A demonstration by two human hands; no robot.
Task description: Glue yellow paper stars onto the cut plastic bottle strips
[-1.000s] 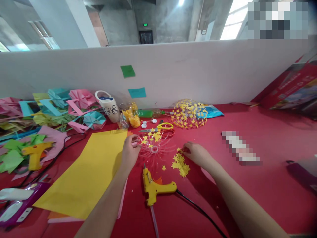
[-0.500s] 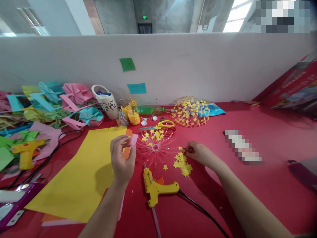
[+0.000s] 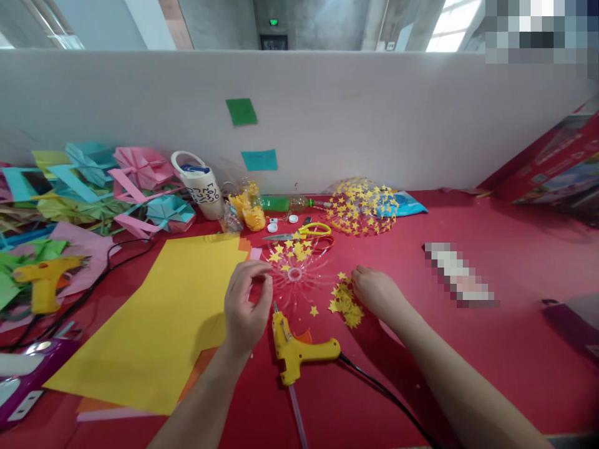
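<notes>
My left hand [image 3: 248, 302] hovers by the left side of a clear plastic flower shape [image 3: 294, 274], its fingers curved and the thumb apart from them, with nothing seen between. Yellow stars [image 3: 297, 251] lie on the far strips of that shape. My right hand [image 3: 378, 292] is at the right edge of a pile of small yellow stars [image 3: 346, 304], fingers curled together; what they pinch, if anything, is hidden. One loose star [image 3: 314, 310] lies left of the pile. A yellow glue gun [image 3: 292, 349] rests in front, its nozzle near my left hand.
Yellow paper sheets [image 3: 154, 324] cover the left. Behind lie scissors [image 3: 316, 231], a plastic bottle [image 3: 281, 204], a star-covered clear dome [image 3: 362, 206] and a white cup [image 3: 203, 190]. A second glue gun [image 3: 44, 284] and folded paper flowers [image 3: 140, 171] are far left. The black cord [image 3: 384, 393] runs right.
My left hand has moved right, closer to the clear flower shape. My right hand has shifted slightly left at the star pile. The view has tilted a little.
</notes>
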